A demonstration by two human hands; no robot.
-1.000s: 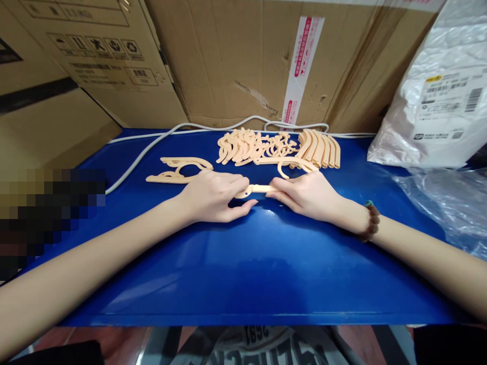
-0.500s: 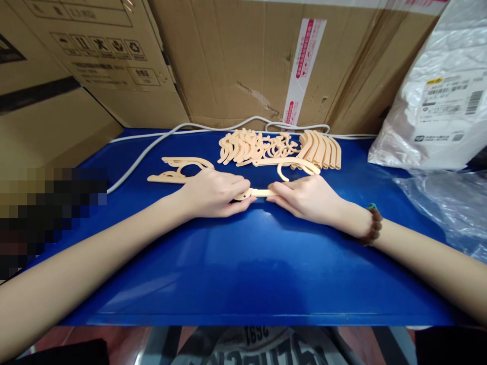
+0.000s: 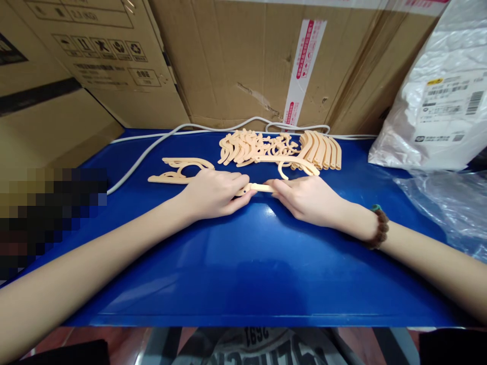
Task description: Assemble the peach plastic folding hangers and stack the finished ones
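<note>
Both hands pinch a beige plastic folding hanger (image 3: 262, 187) over the middle of the blue table. My left hand (image 3: 218, 196) is closed on its left part, where a small dark hole shows near the fingertips. My right hand (image 3: 306, 202) is closed on the pale strip at the other end; the fingers hide much of it. Just behind my right hand is a curved hanger arm with a hook (image 3: 287, 159); I cannot tell whether it joins the held piece. Beyond my left hand lies another folded hanger (image 3: 167, 179), partly covered by the hand.
A heap of small hanger parts (image 3: 243, 146) and a row of curved hanger arms (image 3: 323, 148) lie at the back. A white cable (image 3: 140, 154) runs behind them. Cardboard boxes (image 3: 228, 66) stand along the back and left. A white plastic parcel (image 3: 437, 116) sits at the right.
The held strip has risen slightly and tilts differently between my fingers. The hanger arm behind my right hand has turned a little, its left end shifting right and away. Both hands keep their grip.
</note>
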